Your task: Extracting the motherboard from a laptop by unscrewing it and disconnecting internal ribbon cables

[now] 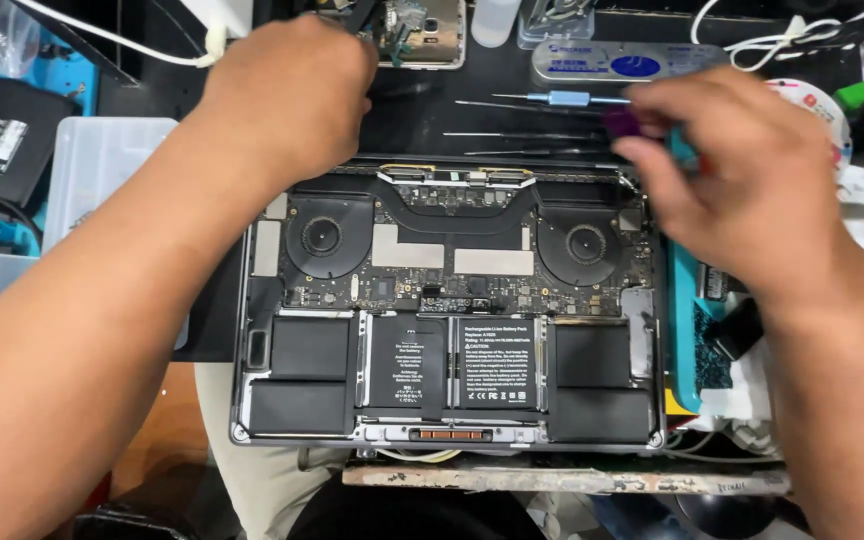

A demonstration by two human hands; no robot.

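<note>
While my left hand (287,95) hovers loosely curled above the top-left corner of the opened laptop (449,305), I cannot tell whether it grips anything. Centre of the bench, the laptop lies bottom-up with its cover off: two round fans (324,237), a dark board and flat black battery cells (450,362) in a grey shell. I judge it rigid but fragile inside, best taken by the outer metal edges. Past the top-right corner, my blurred right hand (742,175) is pinched shut on a small purple-tipped tool (620,123), beside thin screwdrivers (532,135).
</note>
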